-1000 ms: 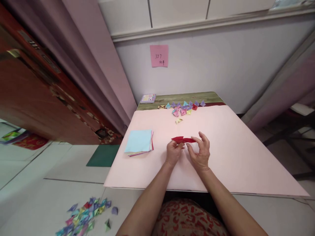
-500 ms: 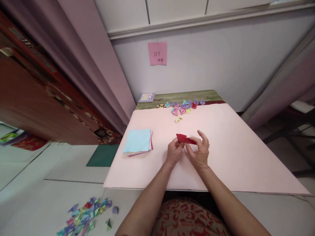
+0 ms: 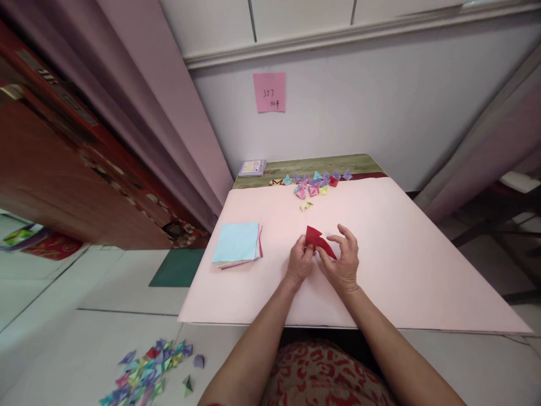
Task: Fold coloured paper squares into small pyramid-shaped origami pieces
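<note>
I read this as mid-fold on the red paper (image 3: 318, 240), which sits just above centre of the frame, raised a little off the pink worktop (image 3: 401, 254) between both hands; the left hand (image 3: 301, 260) has a narrow grip pinching the paper's left lower corner, and the right hand (image 3: 344, 260) pinches its right lower edge with thumb and forefinger, the other fingers fanned loosely above; the piece shows as a pointed, roughly triangular shape tilted up toward me; as I judge it, the next move calls for lining the edges up squarely and pressing the crease flat while the left pinch steadies the corner, since a slip would skew the fold; a stack of coloured sheets (image 3: 237, 243) lies left of the hands, well apart, and a cluster of folded pieces (image 3: 315, 185) lies near the far edge; against the frame a second ago, the paper was a long low strip held level, whereas now one end is turned up into a point, and the hands have drawn closer together.
</note>
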